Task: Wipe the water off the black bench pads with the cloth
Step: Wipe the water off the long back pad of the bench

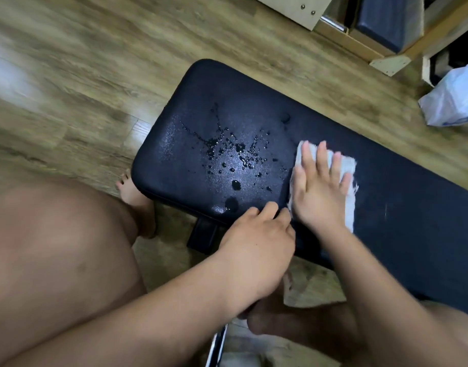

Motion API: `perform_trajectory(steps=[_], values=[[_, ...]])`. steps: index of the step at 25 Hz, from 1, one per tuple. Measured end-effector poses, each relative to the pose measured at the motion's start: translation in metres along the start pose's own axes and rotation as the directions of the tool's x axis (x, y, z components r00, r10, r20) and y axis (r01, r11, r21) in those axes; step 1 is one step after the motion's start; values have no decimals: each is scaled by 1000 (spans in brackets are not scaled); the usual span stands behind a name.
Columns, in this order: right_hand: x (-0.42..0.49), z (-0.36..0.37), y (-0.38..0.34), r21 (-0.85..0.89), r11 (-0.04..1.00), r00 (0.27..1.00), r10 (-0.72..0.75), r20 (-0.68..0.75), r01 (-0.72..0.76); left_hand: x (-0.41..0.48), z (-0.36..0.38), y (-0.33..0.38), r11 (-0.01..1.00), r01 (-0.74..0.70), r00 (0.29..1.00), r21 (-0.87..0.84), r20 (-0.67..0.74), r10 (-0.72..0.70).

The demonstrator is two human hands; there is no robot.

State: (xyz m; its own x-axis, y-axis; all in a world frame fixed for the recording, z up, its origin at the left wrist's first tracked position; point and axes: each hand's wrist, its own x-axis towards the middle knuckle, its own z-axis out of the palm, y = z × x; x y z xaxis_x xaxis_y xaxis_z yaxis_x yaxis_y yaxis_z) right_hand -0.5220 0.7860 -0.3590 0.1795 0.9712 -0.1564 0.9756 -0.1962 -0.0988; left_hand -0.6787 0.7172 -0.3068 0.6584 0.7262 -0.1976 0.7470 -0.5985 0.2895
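Plainly, our right hand is the working grip. Its fingers are spread flat and straight, palm down, pressing the cloth onto the black pad rather than clutching it. We judge that this gives the widest contact for soaking up water. The cloth lies under the palm, and its frayed edge shows at 3 o'clock of the fingers.

Our left hand sits at 7 o'clock of the right, knuckles up at the pad's near edge. Its fingers are bent, but we cannot tell whether they clasp the edge or merely rest there. We take it as a brace while we lean over.

The water is beaded and pooled at 9 to 10 o'clock of the cloth, near it and not yet touched, so most of the wiping is undone. A sweep toward 9 o'clock seems the next move, though too quick a push could shove drops off the rim onto the wooden floor.

Further out, the table runs toward 4 o'clock, too blurred for us to judge wetness. A plastic bag lies at 2 o'clock, well apart.
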Motion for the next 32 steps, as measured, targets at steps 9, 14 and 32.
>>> perform_trajectory(steps=[9, 14, 32], values=[[-14, 4, -4, -37, 999, 999, -38, 4, 38, -2, 6, -6, 999, -41, 998, 13, 53, 40], [121, -9, -37, -23, 998, 998, -64, 27, 65, 0, 10, -7, 998, -63, 994, 7, 87, 62], [26, -5, -7, -94, 926, 931, -363, 37, 365, 0, 13, -5, 998, -62, 996, 29, 61, 60]])
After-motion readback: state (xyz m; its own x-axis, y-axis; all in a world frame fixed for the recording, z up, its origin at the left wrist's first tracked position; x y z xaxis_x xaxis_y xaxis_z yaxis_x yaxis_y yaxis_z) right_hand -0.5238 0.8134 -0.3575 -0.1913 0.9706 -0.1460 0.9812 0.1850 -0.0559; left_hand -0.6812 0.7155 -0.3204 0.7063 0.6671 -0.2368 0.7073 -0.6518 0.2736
